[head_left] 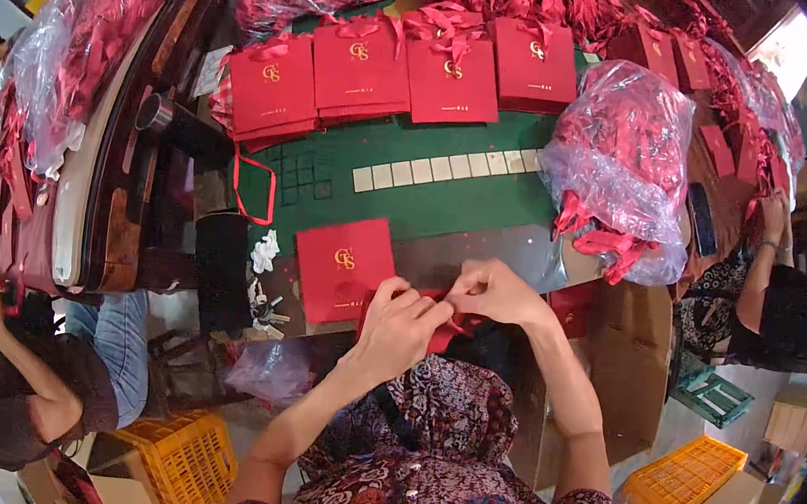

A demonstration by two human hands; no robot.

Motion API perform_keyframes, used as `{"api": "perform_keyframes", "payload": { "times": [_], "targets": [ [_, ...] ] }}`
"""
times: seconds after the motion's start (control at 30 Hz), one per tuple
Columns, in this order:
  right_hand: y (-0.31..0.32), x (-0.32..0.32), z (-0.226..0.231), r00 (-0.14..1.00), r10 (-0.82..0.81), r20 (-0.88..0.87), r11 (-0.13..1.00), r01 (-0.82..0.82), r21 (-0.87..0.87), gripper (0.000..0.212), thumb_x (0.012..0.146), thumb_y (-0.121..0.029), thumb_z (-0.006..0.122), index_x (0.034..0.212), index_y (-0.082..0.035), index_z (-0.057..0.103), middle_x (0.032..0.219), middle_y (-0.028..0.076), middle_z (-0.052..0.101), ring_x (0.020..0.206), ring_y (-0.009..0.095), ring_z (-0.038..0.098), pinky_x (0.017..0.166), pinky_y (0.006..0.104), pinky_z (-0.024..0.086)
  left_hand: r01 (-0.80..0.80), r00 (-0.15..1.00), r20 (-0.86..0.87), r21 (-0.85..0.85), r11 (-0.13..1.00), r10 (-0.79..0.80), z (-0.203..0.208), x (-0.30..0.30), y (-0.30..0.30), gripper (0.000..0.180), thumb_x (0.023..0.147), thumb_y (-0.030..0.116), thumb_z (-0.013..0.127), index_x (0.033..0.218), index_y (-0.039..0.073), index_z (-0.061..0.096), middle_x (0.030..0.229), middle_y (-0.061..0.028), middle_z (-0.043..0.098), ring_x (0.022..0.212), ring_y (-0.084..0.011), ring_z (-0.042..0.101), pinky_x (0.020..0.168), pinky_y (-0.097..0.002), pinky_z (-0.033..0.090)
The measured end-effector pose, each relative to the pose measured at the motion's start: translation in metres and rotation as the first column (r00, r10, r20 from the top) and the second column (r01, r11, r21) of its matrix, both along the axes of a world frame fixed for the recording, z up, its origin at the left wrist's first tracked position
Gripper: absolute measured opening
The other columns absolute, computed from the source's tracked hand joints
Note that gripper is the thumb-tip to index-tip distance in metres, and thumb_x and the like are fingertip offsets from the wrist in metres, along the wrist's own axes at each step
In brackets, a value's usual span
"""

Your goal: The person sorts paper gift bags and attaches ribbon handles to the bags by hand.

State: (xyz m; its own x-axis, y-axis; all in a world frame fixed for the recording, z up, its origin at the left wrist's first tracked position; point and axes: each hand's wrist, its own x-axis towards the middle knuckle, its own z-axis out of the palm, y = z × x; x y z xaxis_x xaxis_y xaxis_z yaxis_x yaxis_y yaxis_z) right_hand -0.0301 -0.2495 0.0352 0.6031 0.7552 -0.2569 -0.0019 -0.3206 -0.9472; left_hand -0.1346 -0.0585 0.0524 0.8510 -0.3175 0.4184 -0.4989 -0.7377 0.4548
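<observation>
Left hand [405, 325], right hand [501, 292]: fingers pinched on a red item [447, 338], near side of green mat [407, 220]. 1 red bag [340, 279] at mat's near edge. 4 bag stacks [360, 75] along its far edge.

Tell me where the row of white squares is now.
In the head view, the row of white squares lies slightly right of centre on the green tabletop, beyond the left hand and right hand, just left of the clear plastic bundle.
</observation>
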Motion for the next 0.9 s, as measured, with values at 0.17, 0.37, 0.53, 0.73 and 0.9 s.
{"api": "perform_keyframes", "payload": {
  "times": [0.17, 0.37, 0.53, 0.73, 0.9],
  "targets": [
    [0.009, -0.009, -0.015, 0.969, -0.232, 0.080, 0.967, 0.222, 0.123, 0.010, 0.080, -0.011, 0.073, 0.081, -0.001, 0.074, 0.072, 0.003, 0.060, 0.073, 0.011, 0.057, 0.063, 0.0277, 0.044, -0.026, 0.989, -0.150, -0.091, 0.995, 0.012, 0.009, 0.005, 0.000, 0.010, 0.082, 0.012, 0.070, 0.086, 0.012, 0.061, 0.073, -0.0042, 0.064, 0.069, -0.0219, 0.062, 0.078, -0.0366, 0.041],
    [0.005, 0.011, -0.016, 0.866, -0.496, 0.066, 0.865, 0.486, 0.126, 0.017, 0.090, -0.014, 0.066, 0.090, 0.001, 0.074, 0.091, 0.004, 0.067, 0.080, 0.010, 0.060, 0.074, 0.0251, 0.047, -0.088, 0.940, -0.341, -0.255, 0.963, -0.004, 0.018, 0.008, -0.003, 0.014, 0.081, 0.016, 0.074, 0.087, 0.011, 0.062, 0.074, -0.0033, 0.067, 0.069, -0.0226, 0.064, 0.077, -0.0363, 0.041],
    [-0.015, 0.007, -0.027, 0.912, -0.354, -0.209, 0.910, 0.387, 0.147, 0.033, 0.101, -0.027, 0.057, 0.116, 0.000, 0.068, 0.111, 0.007, 0.069, 0.100, 0.014, 0.062, 0.090, 0.0295, 0.048, -0.246, 0.924, -0.348, -0.230, 0.942, 0.157, 0.025, 0.021, 0.016, 0.017, 0.080, 0.020, 0.076, 0.086, 0.010, 0.063, 0.078, -0.0037, 0.067, 0.071, -0.0221, 0.066, 0.078, -0.0346, 0.043],
    [-0.036, -0.022, -0.026, 0.995, -0.042, 0.086, 0.994, 0.033, 0.106, 0.022, 0.097, -0.020, 0.064, 0.110, -0.003, 0.064, 0.105, 0.004, 0.067, 0.097, 0.013, 0.061, 0.086, 0.0322, 0.049, -0.302, 0.905, -0.363, -0.173, 0.938, 0.224, 0.022, 0.048, 0.034, 0.018, 0.080, 0.020, 0.075, 0.088, 0.010, 0.063, 0.077, -0.0032, 0.068, 0.073, -0.0208, 0.067, 0.079, -0.0349, 0.044],
    [-0.048, -0.034, -0.029, 0.974, -0.213, -0.075, 0.969, 0.221, 0.112, 0.015, 0.096, -0.014, 0.064, 0.103, -0.001, 0.062, 0.105, 0.005, 0.065, 0.093, 0.014, 0.061, 0.083, 0.0304, 0.050, -0.283, 0.908, -0.363, -0.164, 0.945, 0.209, 0.009, 0.064, 0.040, 0.017, 0.084, 0.020, 0.071, 0.090, 0.012, 0.058, 0.073, -0.0047, 0.069, 0.070, -0.0238, 0.066, 0.084, -0.0388, 0.041]
  ]
}}
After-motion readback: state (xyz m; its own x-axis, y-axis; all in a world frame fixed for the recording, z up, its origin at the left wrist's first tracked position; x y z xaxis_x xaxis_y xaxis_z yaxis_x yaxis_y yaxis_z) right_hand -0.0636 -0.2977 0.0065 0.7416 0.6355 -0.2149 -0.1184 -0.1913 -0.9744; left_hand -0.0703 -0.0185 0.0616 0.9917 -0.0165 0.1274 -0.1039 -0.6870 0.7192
